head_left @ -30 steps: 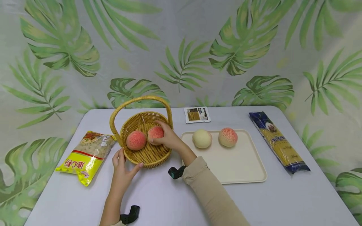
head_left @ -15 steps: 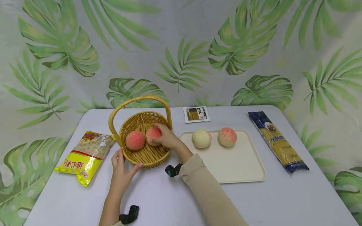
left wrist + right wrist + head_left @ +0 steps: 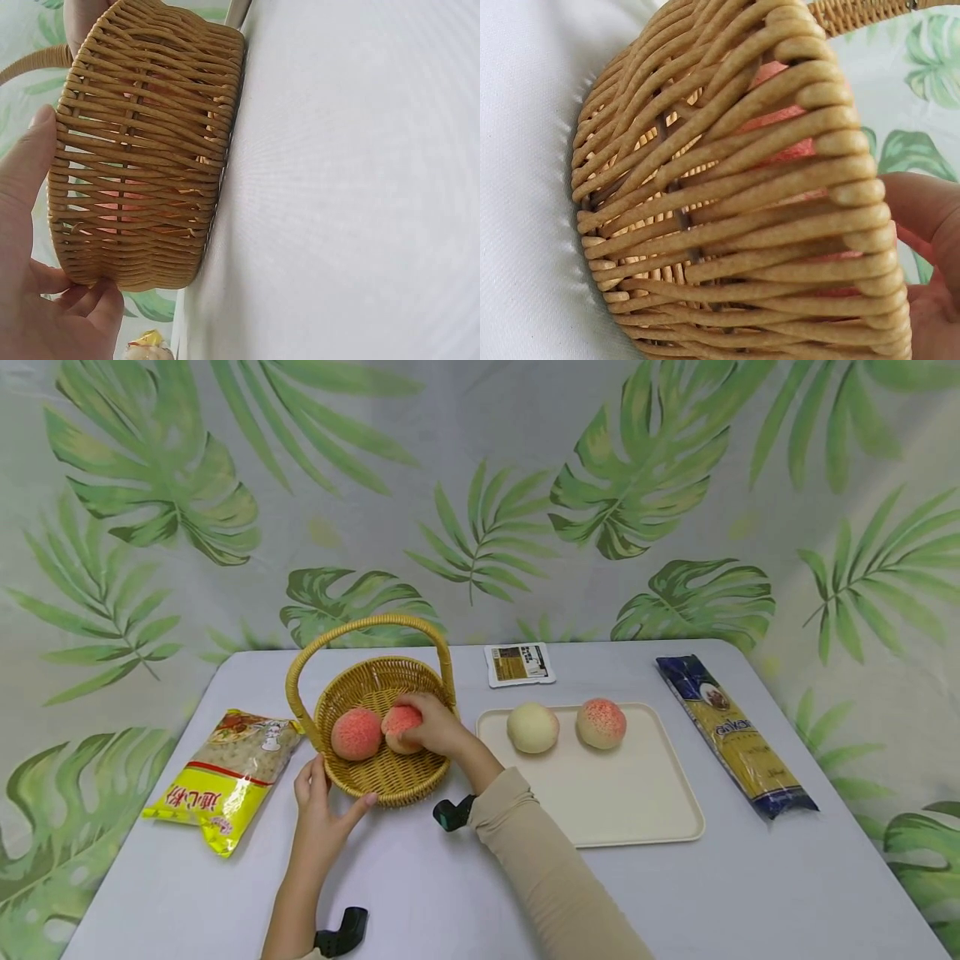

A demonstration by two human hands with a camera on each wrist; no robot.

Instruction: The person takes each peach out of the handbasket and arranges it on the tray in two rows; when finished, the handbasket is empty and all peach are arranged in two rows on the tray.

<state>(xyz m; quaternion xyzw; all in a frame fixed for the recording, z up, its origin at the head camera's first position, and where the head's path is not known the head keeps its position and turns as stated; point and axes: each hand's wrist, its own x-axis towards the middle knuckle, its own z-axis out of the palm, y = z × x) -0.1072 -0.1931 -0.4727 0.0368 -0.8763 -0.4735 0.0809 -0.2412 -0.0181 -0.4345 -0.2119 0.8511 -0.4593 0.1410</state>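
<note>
A round wicker basket (image 3: 408, 781) with a tall arched handle stands at the left of the table. Inside it, a fuzzy pink peach (image 3: 356, 734) lies to the left. Just right of that one, my right hand (image 3: 441, 727) reaches over the rim and grips a second pink peach (image 3: 400, 723); the two peaches sit side by side. My left hand (image 3: 322, 810) holds the basket at its near left side, thumb at the rim and fingers bent against the weave (image 3: 142, 172). Through the gaps in the right wrist view, pink peach skin (image 3: 776, 131) shows.
A cream tray (image 3: 622, 802) to the right carries a pale peach (image 3: 533, 727) and a pink-speckled peach (image 3: 602, 723). A yellow food bag (image 3: 225, 777) lies left of the basket, a small white packet (image 3: 519, 664) behind the tray, and a pasta pack (image 3: 735, 735) at far right.
My right hand has shifted left inside the basket, bringing the gripped peach close against the other one. The left hand has kept its place at the basket.
</note>
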